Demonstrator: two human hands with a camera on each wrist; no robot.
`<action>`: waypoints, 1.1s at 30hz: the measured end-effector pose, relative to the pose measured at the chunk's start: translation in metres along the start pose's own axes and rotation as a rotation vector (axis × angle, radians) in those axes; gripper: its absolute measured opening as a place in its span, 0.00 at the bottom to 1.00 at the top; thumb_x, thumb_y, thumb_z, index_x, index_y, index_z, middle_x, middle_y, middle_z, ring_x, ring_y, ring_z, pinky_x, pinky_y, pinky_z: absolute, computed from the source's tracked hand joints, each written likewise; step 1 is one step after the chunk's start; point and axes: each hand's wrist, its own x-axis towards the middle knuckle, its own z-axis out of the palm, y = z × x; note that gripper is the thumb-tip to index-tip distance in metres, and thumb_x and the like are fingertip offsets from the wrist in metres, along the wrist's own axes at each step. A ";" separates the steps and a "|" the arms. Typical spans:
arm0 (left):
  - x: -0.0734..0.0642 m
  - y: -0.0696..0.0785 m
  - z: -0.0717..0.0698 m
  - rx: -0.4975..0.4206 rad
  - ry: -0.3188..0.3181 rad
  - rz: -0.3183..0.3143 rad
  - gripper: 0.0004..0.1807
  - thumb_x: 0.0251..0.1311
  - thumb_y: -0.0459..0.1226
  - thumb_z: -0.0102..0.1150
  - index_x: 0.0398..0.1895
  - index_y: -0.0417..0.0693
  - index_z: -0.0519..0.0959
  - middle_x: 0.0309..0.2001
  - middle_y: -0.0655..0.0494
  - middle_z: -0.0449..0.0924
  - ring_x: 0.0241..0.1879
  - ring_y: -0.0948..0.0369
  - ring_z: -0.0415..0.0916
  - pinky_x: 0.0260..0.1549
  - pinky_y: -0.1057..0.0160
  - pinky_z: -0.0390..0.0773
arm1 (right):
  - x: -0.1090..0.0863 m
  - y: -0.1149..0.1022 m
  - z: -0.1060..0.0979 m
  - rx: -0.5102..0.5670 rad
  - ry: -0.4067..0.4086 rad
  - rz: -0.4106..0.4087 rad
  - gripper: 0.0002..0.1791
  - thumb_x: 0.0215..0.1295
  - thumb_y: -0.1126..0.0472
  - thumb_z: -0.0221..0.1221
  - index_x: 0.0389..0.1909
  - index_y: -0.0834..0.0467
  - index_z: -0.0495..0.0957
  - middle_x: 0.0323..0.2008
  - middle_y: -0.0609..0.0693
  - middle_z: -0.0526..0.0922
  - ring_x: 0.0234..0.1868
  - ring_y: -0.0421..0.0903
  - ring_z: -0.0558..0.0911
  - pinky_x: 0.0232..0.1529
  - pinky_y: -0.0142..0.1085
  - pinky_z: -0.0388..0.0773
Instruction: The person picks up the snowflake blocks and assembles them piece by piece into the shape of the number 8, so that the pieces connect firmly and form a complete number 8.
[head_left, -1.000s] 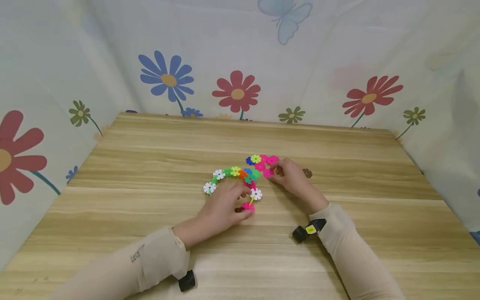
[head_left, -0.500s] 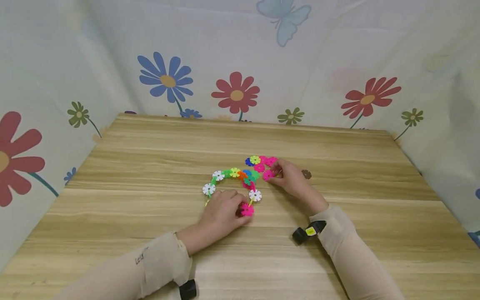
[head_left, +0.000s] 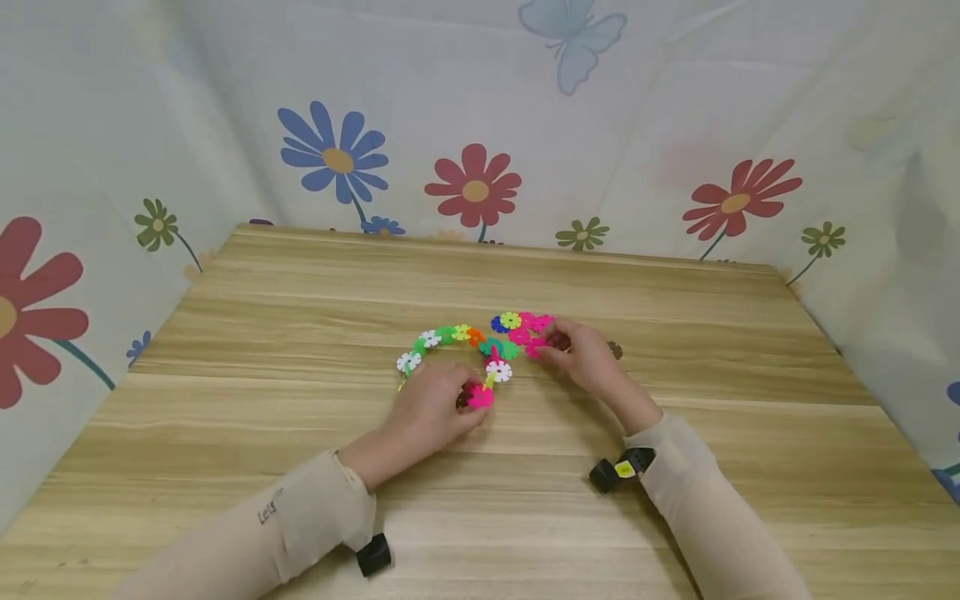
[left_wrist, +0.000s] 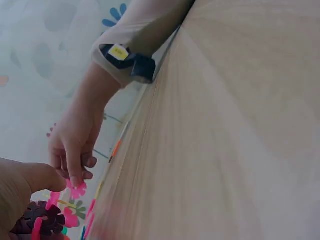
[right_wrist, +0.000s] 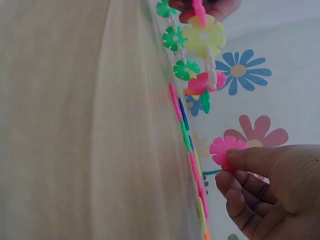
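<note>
My left hand (head_left: 423, 407) grips the near right end of a curved chain of joined plastic snowflake discs, where a pink disc (head_left: 481, 396) shows at the fingertips. A dark brown disc (left_wrist: 42, 220) sits in the same grip. White discs (head_left: 498, 372), along with green, yellow and orange ones, make up the arc, and the hand hides part of its left side. To the right, my right hand (head_left: 588, 357) pinches a loose pink disc (right_wrist: 226, 151) between thumb and index finger; its other fingers are curled.
Beyond the chain lie loose discs on the wooden table (head_left: 315, 283), among them a yellow disc (head_left: 511, 320), a blue disc (head_left: 498, 325) and several pink ones. A brown disc (head_left: 616, 349) lies behind my right hand. A flower-printed curtain (head_left: 637, 108) surrounds the table.
My left hand has taken hold of the chain's pink end and shifted it left and away from me. My right hand stays near the loose discs, its pink disc now raised slightly.
</note>
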 end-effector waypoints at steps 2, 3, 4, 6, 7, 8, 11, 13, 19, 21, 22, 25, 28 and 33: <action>0.002 -0.002 -0.002 -0.013 0.001 -0.009 0.15 0.48 0.43 0.72 0.37 0.47 0.82 0.29 0.59 0.79 0.34 0.61 0.72 0.47 0.57 0.70 | -0.003 -0.003 0.000 -0.003 0.012 -0.048 0.07 0.64 0.62 0.61 0.38 0.62 0.79 0.34 0.55 0.83 0.37 0.48 0.80 0.38 0.36 0.78; 0.002 -0.002 -0.003 -0.021 0.001 -0.014 0.15 0.48 0.42 0.72 0.37 0.47 0.82 0.30 0.59 0.79 0.34 0.61 0.72 0.48 0.57 0.70 | -0.005 -0.005 0.000 0.000 0.017 -0.073 0.06 0.64 0.62 0.61 0.37 0.62 0.79 0.34 0.55 0.83 0.36 0.47 0.80 0.37 0.35 0.78; 0.003 -0.003 -0.003 -0.028 0.002 -0.020 0.14 0.48 0.42 0.71 0.37 0.47 0.82 0.29 0.59 0.79 0.34 0.61 0.72 0.48 0.57 0.70 | -0.007 -0.008 0.001 0.016 0.023 -0.099 0.06 0.63 0.63 0.62 0.37 0.62 0.79 0.33 0.55 0.84 0.35 0.46 0.80 0.36 0.34 0.77; 0.004 -0.005 -0.004 -0.042 0.003 -0.030 0.14 0.48 0.42 0.71 0.37 0.47 0.82 0.31 0.59 0.80 0.35 0.60 0.73 0.49 0.56 0.70 | -0.012 -0.012 0.003 0.046 0.031 -0.152 0.05 0.62 0.63 0.62 0.35 0.61 0.80 0.31 0.53 0.84 0.32 0.43 0.78 0.33 0.32 0.76; 0.004 -0.006 -0.005 -0.046 0.001 -0.034 0.15 0.49 0.42 0.71 0.38 0.47 0.82 0.32 0.58 0.81 0.36 0.60 0.73 0.50 0.56 0.69 | -0.014 -0.015 0.005 0.064 0.031 -0.178 0.04 0.62 0.63 0.63 0.34 0.60 0.81 0.29 0.52 0.83 0.30 0.42 0.77 0.32 0.30 0.75; 0.004 -0.007 -0.005 -0.049 0.000 -0.035 0.15 0.49 0.43 0.71 0.38 0.47 0.82 0.33 0.58 0.81 0.37 0.60 0.74 0.51 0.56 0.69 | -0.017 -0.018 0.006 0.083 0.028 -0.195 0.04 0.61 0.63 0.63 0.34 0.60 0.81 0.29 0.51 0.83 0.29 0.41 0.76 0.30 0.29 0.75; 0.004 -0.009 -0.006 -0.051 -0.001 -0.031 0.16 0.50 0.43 0.71 0.40 0.46 0.82 0.37 0.56 0.83 0.41 0.58 0.76 0.53 0.55 0.69 | -0.024 -0.025 0.011 0.115 -0.001 -0.244 0.03 0.61 0.62 0.64 0.33 0.57 0.83 0.28 0.48 0.83 0.27 0.38 0.74 0.29 0.28 0.74; 0.004 -0.010 -0.007 -0.050 -0.003 -0.024 0.16 0.50 0.43 0.71 0.40 0.46 0.83 0.39 0.55 0.83 0.44 0.56 0.76 0.54 0.54 0.69 | -0.027 -0.029 0.014 0.119 -0.024 -0.260 0.03 0.61 0.61 0.64 0.34 0.56 0.83 0.29 0.47 0.83 0.27 0.38 0.74 0.29 0.28 0.75; 0.005 -0.012 -0.006 -0.049 -0.009 -0.006 0.16 0.52 0.44 0.70 0.41 0.46 0.83 0.40 0.54 0.84 0.44 0.56 0.77 0.55 0.53 0.69 | -0.030 -0.033 0.021 0.085 -0.054 -0.244 0.04 0.63 0.59 0.62 0.36 0.53 0.84 0.32 0.45 0.84 0.29 0.39 0.75 0.32 0.28 0.76; 0.005 -0.012 -0.006 -0.051 -0.009 0.001 0.16 0.53 0.44 0.70 0.42 0.46 0.83 0.39 0.55 0.85 0.42 0.57 0.79 0.54 0.53 0.69 | -0.031 -0.032 0.022 0.082 -0.062 -0.240 0.04 0.63 0.59 0.62 0.37 0.52 0.84 0.33 0.44 0.85 0.31 0.39 0.76 0.33 0.29 0.77; 0.005 -0.012 -0.006 -0.054 -0.012 0.004 0.16 0.53 0.44 0.69 0.42 0.46 0.83 0.38 0.55 0.85 0.41 0.58 0.79 0.54 0.53 0.68 | -0.031 -0.032 0.022 0.085 -0.066 -0.240 0.04 0.63 0.59 0.61 0.37 0.52 0.84 0.34 0.44 0.85 0.31 0.39 0.77 0.34 0.29 0.77; 0.006 -0.012 -0.007 -0.062 -0.020 0.013 0.16 0.54 0.44 0.69 0.42 0.46 0.83 0.37 0.56 0.86 0.39 0.59 0.80 0.53 0.53 0.68 | -0.032 -0.033 0.023 0.096 -0.078 -0.259 0.04 0.64 0.59 0.61 0.37 0.51 0.83 0.35 0.43 0.84 0.33 0.38 0.77 0.37 0.29 0.78; 0.005 -0.011 -0.007 -0.070 -0.031 0.023 0.16 0.55 0.44 0.68 0.43 0.46 0.83 0.38 0.56 0.86 0.40 0.58 0.80 0.53 0.53 0.67 | -0.032 -0.033 0.024 0.111 -0.081 -0.287 0.04 0.65 0.60 0.61 0.36 0.51 0.83 0.35 0.43 0.84 0.34 0.38 0.78 0.38 0.30 0.78; 0.004 -0.010 -0.007 -0.081 -0.032 0.055 0.14 0.55 0.42 0.68 0.41 0.44 0.83 0.37 0.54 0.86 0.39 0.58 0.79 0.50 0.54 0.69 | -0.031 -0.034 0.029 0.105 -0.051 -0.353 0.05 0.63 0.63 0.62 0.36 0.52 0.85 0.35 0.44 0.85 0.35 0.37 0.79 0.38 0.29 0.79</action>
